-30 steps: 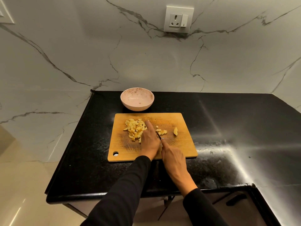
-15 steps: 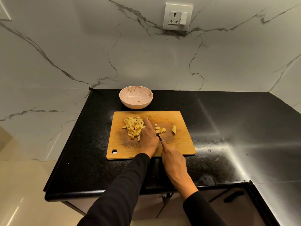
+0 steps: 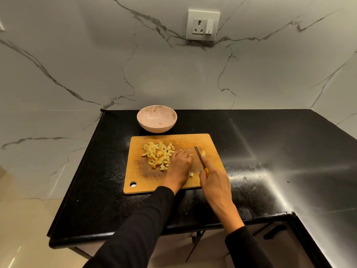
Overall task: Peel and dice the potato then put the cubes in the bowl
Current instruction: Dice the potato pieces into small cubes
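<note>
Wooden cutting board [image 3: 185,141] lies on the black countertop [image 3: 270,151], hanging hole at its near left corner. Pile of diced potato cubes [image 3: 157,155] sits on the far left part of the board. Left hand [image 3: 178,168] rests palm down on the board just right of the pile, fingers curled down over a few small pieces; whether it pinches any of them cannot be told. One loose cube [image 3: 191,174] lies on the board between the two hands, near the left thumb side. Right hand [image 3: 215,182] grips the yellow handle of a knife [image 3: 199,155], index finger stretched along the back of the blade, blade pointing far and slightly left. Uncut potato piece [image 3: 203,152] lies just right of the blade, touching or nearly touching it; cannot tell which. Blade tip is over the board; contact with the wood cannot be told. Pink speckled bowl [image 3: 156,123] stands on the countertop just beyond the board's far left edge, no cubes inside, only a tiny speck. Both arms wear black sleeves [image 3: 139,229]. Marble-pattern wall [image 3: 96,64] behind, with a white socket and switch plate [image 3: 202,25] far right of centre. Cabinet handle [image 3: 274,231] shows below the counter at near right.
</note>
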